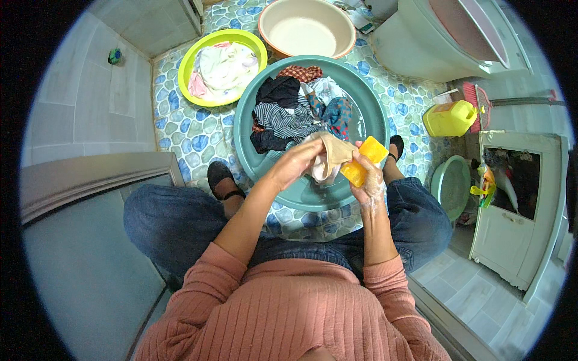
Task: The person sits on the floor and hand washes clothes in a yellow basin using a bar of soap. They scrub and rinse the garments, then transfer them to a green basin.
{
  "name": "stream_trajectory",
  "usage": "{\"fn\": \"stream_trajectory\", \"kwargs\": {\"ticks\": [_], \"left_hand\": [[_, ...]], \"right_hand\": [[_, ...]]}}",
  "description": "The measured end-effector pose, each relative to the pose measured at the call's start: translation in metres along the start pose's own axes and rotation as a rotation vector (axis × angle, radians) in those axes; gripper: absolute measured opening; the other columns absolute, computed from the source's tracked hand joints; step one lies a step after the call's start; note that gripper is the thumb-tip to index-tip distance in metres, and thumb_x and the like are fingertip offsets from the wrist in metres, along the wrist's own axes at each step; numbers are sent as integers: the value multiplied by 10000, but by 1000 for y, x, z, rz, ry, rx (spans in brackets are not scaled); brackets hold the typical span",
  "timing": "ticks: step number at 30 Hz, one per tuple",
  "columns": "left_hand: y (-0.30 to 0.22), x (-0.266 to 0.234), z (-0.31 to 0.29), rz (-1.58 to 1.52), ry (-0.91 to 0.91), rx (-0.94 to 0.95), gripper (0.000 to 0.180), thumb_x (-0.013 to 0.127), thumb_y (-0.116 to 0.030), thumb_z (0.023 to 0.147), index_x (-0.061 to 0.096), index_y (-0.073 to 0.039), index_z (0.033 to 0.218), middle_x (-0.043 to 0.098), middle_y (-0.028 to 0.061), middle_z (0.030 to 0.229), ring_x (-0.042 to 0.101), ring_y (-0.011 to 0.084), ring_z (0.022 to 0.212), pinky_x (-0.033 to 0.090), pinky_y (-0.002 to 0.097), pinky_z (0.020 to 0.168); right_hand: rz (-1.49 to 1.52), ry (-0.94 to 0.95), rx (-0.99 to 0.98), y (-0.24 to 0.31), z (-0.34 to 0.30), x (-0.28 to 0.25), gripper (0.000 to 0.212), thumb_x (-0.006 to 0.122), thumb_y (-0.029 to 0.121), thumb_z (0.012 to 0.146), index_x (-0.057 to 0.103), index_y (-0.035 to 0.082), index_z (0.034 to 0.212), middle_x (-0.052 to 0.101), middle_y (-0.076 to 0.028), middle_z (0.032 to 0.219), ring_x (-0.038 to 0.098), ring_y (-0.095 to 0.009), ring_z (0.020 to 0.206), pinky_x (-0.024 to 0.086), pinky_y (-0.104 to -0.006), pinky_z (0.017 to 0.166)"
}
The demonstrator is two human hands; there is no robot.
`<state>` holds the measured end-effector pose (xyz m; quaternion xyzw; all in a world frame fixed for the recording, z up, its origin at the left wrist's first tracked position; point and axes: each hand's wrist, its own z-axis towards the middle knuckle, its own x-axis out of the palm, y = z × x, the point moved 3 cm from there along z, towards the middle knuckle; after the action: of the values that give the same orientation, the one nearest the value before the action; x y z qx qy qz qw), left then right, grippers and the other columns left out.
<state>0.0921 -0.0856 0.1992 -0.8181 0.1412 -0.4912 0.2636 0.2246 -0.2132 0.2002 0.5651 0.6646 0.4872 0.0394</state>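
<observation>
Over the near part of a large green basin (pixel 374 108), my left hand (pixel 298 163) is closed on a beige cloth garment (pixel 335 151), which is bunched and hangs partly below the fingers. My right hand (pixel 368 180), wet with white suds, grips a yellow bar of soap (pixel 365 162) right beside the cloth. The garment reaches across to the right fingers. In the basin lies a heap of clothes: a striped dark garment (pixel 283 119), a black one (pixel 278 91), a red checked one (pixel 300 73) and a blue patterned one (pixel 337 114).
A lime-green basin (pixel 185 67) with white and pink clothes stands at the far left. Behind is a cream basin (pixel 307 27). To the right are a yellow jug (pixel 450 118), a red broom (pixel 477 102), a pale green basin (pixel 451 186) and a white cabinet (pixel 506 237).
</observation>
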Motion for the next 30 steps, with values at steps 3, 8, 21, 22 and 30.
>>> {"fn": "stream_trajectory", "kwargs": {"ticks": [3, 8, 21, 22, 30], "left_hand": [[11, -11, 7, -155, 150, -11, 570, 397, -418, 995, 433, 6, 1375, 521, 120, 1350, 502, 205, 1241, 380, 368, 1056], [24, 5, 2, -125, 152, -36, 588, 409, -523, 980, 481, -68, 1345, 593, 65, 1252, 596, 152, 1104, 463, 319, 944], [-1, -13, 9, -278, 69, -72, 492, 417, -401, 991, 481, -52, 1331, 636, 148, 1179, 644, 241, 1032, 503, 382, 910], [-3, -12, 8, -278, 119, -88, 501, 404, -410, 994, 475, -50, 1334, 638, 159, 1174, 653, 245, 1012, 510, 387, 900], [0, -2, 9, 241, 10, 9, 487, 417, -405, 996, 506, -52, 1321, 648, 156, 1136, 665, 224, 959, 526, 323, 838]], "right_hand": [[119, 21, 6, -3, -7, 10, 368, 656, 4, 824, 528, 32, 1167, 602, -54, 891, 616, -173, 738, 536, -317, 697], [12, 10, 25, -1, -13, 18, 342, 675, 18, 823, 551, 22, 1141, 601, -64, 929, 621, -177, 761, 533, -308, 711], [-303, 14, -8, 19, -16, 30, 342, 702, 93, 842, 563, 12, 1144, 631, -52, 938, 599, -143, 788, 499, -269, 729], [-309, 40, 23, 17, -20, 27, 353, 704, 101, 843, 561, 13, 1154, 630, -49, 944, 598, -143, 793, 499, -269, 732], [-183, 18, 24, -14, -21, 14, 444, 692, 265, 880, 528, 46, 1230, 611, -40, 999, 588, -133, 841, 512, -283, 706]]}}
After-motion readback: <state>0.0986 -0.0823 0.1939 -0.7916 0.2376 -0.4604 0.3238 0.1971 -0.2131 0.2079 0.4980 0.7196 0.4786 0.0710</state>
